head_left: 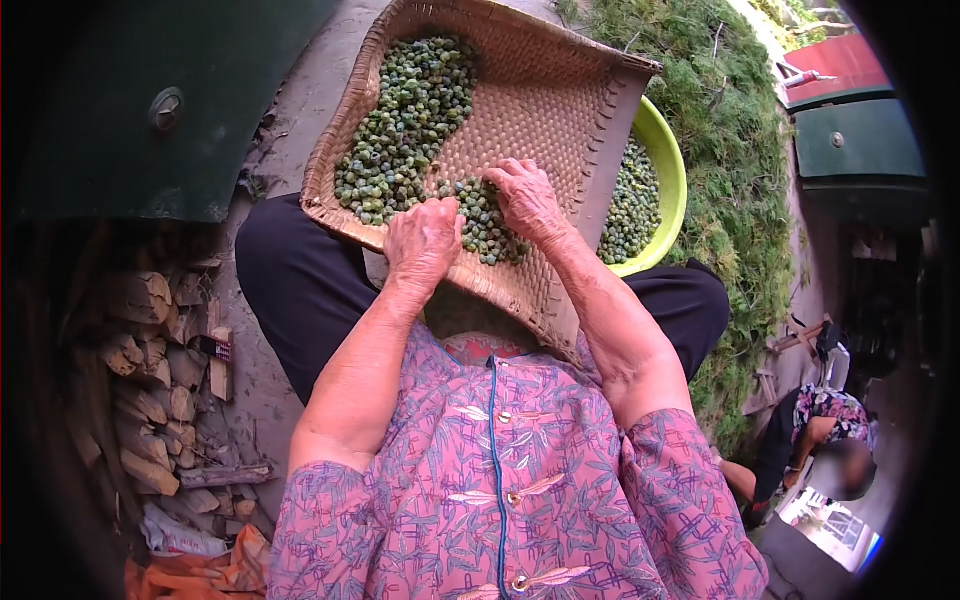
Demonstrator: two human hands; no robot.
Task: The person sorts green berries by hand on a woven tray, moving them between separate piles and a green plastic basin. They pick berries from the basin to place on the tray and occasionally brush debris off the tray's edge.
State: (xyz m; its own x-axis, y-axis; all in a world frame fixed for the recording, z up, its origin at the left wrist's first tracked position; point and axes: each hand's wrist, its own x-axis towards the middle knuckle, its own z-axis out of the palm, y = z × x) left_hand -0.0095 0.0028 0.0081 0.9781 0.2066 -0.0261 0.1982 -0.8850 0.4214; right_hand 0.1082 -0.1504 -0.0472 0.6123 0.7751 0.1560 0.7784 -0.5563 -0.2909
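Left of the tray, we see rough split logs. In the woven tray, we have round green berries: a long heap on its left, a smaller pile between our hands. Our left hand curls its fingers close together; our right hand bends its fingers inward. We cannot tell whether either pinches berries. Right of the tray, a smooth, curved basin holds more, beside feathery greenery.

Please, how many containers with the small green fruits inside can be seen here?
2. One is the woven tray, in the upper middle of the view. The other is the yellow-green basin, right of it and partly covered by it. More could be hidden below.
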